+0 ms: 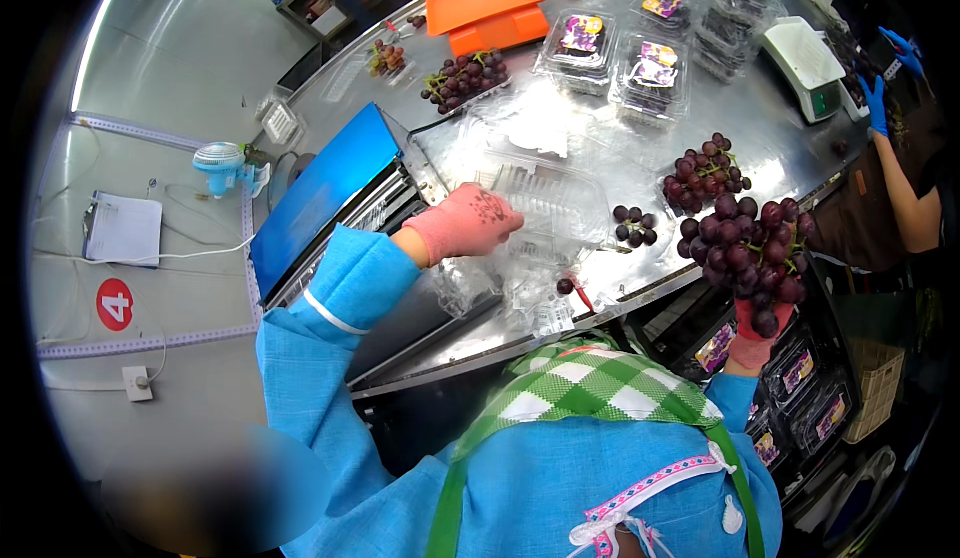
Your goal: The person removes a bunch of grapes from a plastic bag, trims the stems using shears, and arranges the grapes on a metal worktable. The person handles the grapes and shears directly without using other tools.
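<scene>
My left hand [469, 220], in a pink glove, is at the left side of a clear plastic clamshell box [566, 198] on the metal table. Its fingers are curled, and I cannot tell whether they pinch the box's edge. Crumpled clear plastic [465, 284] lies just below that hand. Off the table's front edge, my right hand [757, 336], also pink-gloved, holds up a large bunch of dark red grapes [739, 250], which partly hides the fingers. A smaller bunch of grapes [701, 175] and a little cluster of grapes [636, 226] rest on the table nearby.
A blue-topped machine [330, 198] stands left, an orange scale [491, 2] behind. Labelled grape boxes [652, 70] and a white scale [806, 66] are at the back right. Red-handled scissors [581, 295] lie near the front edge. A co-worker's blue-gloved hand [874, 104] is far right.
</scene>
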Demonstrator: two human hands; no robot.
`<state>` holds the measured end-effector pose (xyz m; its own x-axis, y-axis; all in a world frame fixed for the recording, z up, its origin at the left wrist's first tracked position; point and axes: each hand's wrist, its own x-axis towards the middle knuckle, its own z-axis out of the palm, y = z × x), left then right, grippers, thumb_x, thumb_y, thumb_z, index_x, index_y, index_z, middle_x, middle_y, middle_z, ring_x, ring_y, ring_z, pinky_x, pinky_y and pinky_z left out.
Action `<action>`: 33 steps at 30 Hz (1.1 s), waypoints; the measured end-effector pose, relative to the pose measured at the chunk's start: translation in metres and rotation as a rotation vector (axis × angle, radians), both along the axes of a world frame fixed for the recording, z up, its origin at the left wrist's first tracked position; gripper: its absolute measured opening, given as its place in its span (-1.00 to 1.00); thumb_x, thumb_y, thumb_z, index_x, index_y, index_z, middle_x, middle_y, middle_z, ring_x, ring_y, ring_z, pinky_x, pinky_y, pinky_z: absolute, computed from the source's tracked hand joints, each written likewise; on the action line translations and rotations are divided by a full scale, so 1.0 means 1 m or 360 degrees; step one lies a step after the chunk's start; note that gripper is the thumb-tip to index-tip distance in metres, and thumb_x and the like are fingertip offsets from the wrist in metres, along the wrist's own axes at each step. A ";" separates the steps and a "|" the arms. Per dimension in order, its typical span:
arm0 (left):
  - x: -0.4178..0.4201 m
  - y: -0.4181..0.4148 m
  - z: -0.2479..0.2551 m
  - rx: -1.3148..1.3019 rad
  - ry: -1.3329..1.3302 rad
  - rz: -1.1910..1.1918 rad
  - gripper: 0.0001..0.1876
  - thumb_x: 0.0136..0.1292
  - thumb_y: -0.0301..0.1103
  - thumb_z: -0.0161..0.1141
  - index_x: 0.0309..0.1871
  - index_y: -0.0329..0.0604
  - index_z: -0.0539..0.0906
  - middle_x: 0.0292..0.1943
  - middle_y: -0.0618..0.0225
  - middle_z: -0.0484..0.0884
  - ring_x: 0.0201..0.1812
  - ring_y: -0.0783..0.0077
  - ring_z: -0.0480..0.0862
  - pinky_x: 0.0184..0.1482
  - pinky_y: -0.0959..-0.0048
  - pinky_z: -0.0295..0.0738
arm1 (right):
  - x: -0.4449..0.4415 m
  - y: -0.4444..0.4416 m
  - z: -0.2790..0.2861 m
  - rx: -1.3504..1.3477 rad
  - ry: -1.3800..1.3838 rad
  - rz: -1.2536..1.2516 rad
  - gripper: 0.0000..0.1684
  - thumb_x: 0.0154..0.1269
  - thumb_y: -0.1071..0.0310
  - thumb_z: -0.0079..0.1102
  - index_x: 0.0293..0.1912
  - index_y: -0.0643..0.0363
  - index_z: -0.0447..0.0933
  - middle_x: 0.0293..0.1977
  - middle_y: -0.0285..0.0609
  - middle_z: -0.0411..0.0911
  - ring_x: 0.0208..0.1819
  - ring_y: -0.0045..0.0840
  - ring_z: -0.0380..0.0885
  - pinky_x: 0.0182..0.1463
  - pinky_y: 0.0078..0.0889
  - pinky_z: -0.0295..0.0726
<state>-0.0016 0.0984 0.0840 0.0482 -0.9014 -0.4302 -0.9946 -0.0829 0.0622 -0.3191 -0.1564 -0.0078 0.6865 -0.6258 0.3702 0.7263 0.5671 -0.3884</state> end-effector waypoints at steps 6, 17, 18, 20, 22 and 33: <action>-0.013 0.023 -0.005 0.0240 -0.0345 -0.0242 -0.56 0.09 0.00 0.17 -0.05 -0.05 0.45 -0.37 0.39 0.57 -0.30 0.23 0.61 -0.21 0.26 0.40 | 0.000 0.005 -0.006 0.0062 0.0243 -0.0206 -0.47 0.43 0.21 -0.28 0.32 0.13 0.05 0.34 -0.18 0.05 0.33 -0.39 0.08 0.37 -0.19 0.09; 0.014 0.030 0.059 -0.0373 0.1003 0.1051 -0.80 0.18 -0.26 0.17 -0.28 -0.21 0.56 -0.46 0.44 0.54 -0.42 0.55 0.51 -0.28 0.49 0.46 | 0.000 0.011 -0.003 -0.0174 0.0504 -0.0440 -0.44 0.41 0.22 -0.29 0.34 0.12 0.01 0.33 -0.17 0.09 0.32 -0.44 0.11 0.38 -0.23 0.07; 0.015 0.029 0.065 -0.0565 0.1341 0.1245 -0.78 0.18 -0.28 0.19 -0.23 -0.25 0.55 -0.39 0.46 0.54 -0.36 0.60 0.49 -0.23 0.51 0.45 | 0.000 0.012 -0.002 -0.0178 0.0462 -0.0425 -0.44 0.41 0.22 -0.28 0.34 0.12 0.00 0.33 -0.17 0.09 0.31 -0.44 0.12 0.38 -0.22 0.07; 0.020 0.026 0.070 -0.0929 0.1886 0.1319 -0.77 0.21 -0.33 0.20 -0.18 -0.30 0.53 -0.27 0.44 0.54 -0.25 0.62 0.49 -0.12 0.52 0.45 | 0.002 0.011 -0.001 -0.0191 0.0403 -0.0400 -0.42 0.41 0.20 -0.27 0.34 0.13 -0.01 0.32 -0.15 0.10 0.31 -0.44 0.13 0.38 -0.23 0.08; 0.013 0.013 0.070 -0.1176 0.1860 0.1314 -0.79 0.22 -0.35 0.19 -0.16 -0.30 0.53 -0.26 0.43 0.55 -0.23 0.62 0.50 -0.10 0.51 0.45 | 0.011 0.017 0.008 -0.0185 0.0351 -0.0334 -0.40 0.39 0.16 -0.25 0.34 0.13 -0.01 0.32 -0.14 0.09 0.30 -0.44 0.13 0.38 -0.25 0.08; -0.025 -0.065 0.030 -0.1601 0.1825 0.1517 -0.79 0.28 -0.33 0.14 -0.17 -0.31 0.53 -0.32 0.45 0.54 -0.31 0.64 0.48 -0.19 0.56 0.44 | 0.094 0.082 0.113 -0.0245 0.0351 0.0289 -0.24 0.29 -0.03 -0.13 0.35 0.15 -0.01 0.32 -0.04 0.07 0.29 -0.44 0.17 0.36 -0.34 0.12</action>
